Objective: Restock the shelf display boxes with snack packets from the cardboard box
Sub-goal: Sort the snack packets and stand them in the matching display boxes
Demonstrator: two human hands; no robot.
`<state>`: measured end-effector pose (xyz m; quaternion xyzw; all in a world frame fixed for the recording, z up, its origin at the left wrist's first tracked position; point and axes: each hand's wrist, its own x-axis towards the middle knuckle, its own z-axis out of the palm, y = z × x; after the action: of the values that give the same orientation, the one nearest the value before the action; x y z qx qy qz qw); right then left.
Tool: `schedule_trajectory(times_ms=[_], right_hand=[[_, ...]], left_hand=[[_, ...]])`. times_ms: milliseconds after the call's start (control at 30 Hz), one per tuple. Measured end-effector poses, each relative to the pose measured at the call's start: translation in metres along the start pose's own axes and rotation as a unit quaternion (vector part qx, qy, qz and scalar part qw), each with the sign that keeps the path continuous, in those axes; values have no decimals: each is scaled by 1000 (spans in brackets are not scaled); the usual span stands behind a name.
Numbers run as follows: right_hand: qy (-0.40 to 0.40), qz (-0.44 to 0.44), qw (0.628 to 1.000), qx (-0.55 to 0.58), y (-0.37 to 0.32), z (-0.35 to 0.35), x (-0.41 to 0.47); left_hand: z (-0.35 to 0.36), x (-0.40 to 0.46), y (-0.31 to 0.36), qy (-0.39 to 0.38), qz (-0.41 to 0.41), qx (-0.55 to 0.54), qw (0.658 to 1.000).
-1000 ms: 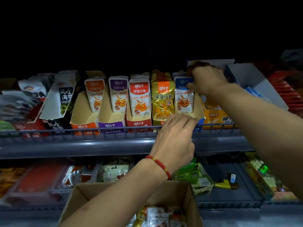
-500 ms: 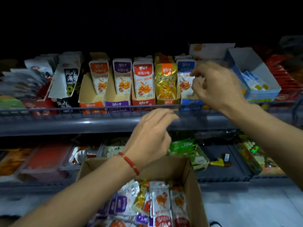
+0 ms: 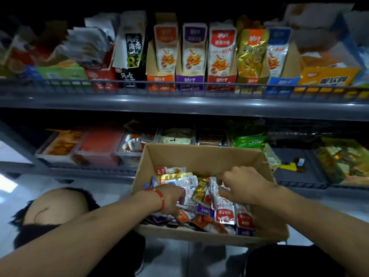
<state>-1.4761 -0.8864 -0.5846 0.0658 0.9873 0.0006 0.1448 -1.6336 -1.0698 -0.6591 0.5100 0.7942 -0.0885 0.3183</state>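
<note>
Both your hands are down inside the open cardboard box (image 3: 201, 156), among the loose packets (image 3: 224, 213) heaped on its floor. Your left hand (image 3: 171, 197), with a red cord at the wrist, is dug into the heap at the box's left side; its fingers are buried, so whether they pinch a packet cannot be told. Your right hand (image 3: 242, 185) hovers over the heap's middle with fingers curled downward, its fingertips on a white-and-red packet; a firm grasp cannot be confirmed. The packets lie flat and jumbled, long axes pointing every way. The box's four walls stand up around both hands; its far wall is just beyond your fingertips, and its top is open. Above and beyond the hands, the shelf (image 3: 179, 104) carries a low wire rail along its front edge. Behind that rail the display boxes (image 3: 221, 79) stand side by side, touching, each with packets upright, long axes vertical, faces toward you.
</note>
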Motion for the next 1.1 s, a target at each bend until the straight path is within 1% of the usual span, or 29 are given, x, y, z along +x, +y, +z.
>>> schedule_trajectory(times_ms=[67,167,267,333,433,500,533,567,633,667,733,767,800,833,933,1000,1067,1100], right_hand=[[-18,-6,1000,-3,-4,3,5],[-13,-12,1000,4,-5,5,15],[-5,-12,1000,10,-4,5,23],[-7,-9,1000,24,0,10,28],[-8,-14,996,89,4,14,34],[-39,-18,979,198,7,14,38],[-63,-20,962,265,8,14,40],[-93,-21,936,338,7,14,41],[-123,-15,868,482,2,10,42],[-119,-7,827,550,-2,6,41],[-100,18,717,690,-7,-2,38],[-95,22,663,742,-8,-6,37],[-95,21,629,771,-8,-12,34],[-100,14,607,788,-8,-15,32],[-123,-14,580,805,-7,-24,27],[-114,-13,563,818,-8,-27,28],[-82,-7,567,819,-8,-29,30],[-61,-3,576,815,-8,-30,31]], left_hand=[[11,2,-5,0,13,21,1000],[20,6,-6,13,51,67,996],[17,10,-1,32,95,78,992],[8,10,2,61,125,73,988],[-12,4,-3,128,146,42,980],[-29,-2,-7,173,169,-21,970],[-39,-8,-6,200,183,-65,960],[-49,-14,-4,228,195,-107,948],[-69,-26,0,291,208,-175,917],[-76,-31,1,315,209,-212,901],[-86,-35,1,335,198,-303,870],[-89,-36,0,338,183,-347,856],[-90,-35,-2,342,167,-382,842],[-91,-34,-5,351,157,-400,832],[-94,-34,-7,377,165,-425,806],[-97,-39,-4,392,170,-451,783],[-98,-43,0,400,152,-488,760],[-98,-45,4,400,132,-526,739]])
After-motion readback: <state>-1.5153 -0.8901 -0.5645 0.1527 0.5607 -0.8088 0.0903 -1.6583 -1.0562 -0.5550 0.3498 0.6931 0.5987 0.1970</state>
